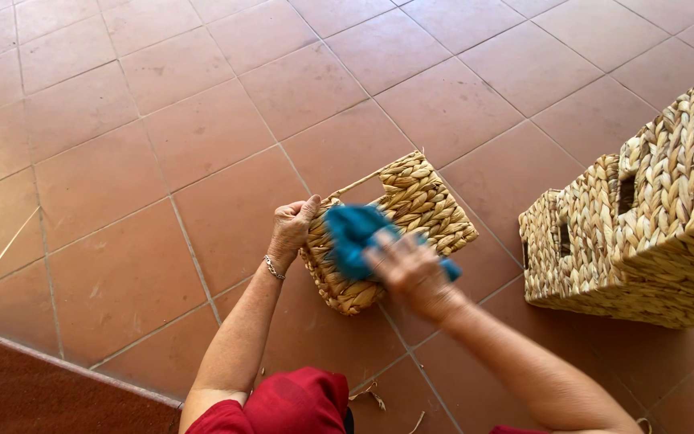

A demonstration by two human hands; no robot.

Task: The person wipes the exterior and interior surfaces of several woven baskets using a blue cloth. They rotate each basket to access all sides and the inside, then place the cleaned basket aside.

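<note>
The left hand (292, 229) is gripping the small woven straw basket's (411, 210) edge on the red tile floor (122, 161). The right hand (410, 269) is pressing a blue cloth (351, 237) on it, fingers closed.

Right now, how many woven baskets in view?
3. One small basket on the floor under the hands, held by the left hand; two at the right: a bigger basket and the largest basket, cut off by the frame. More may be hidden.
</note>
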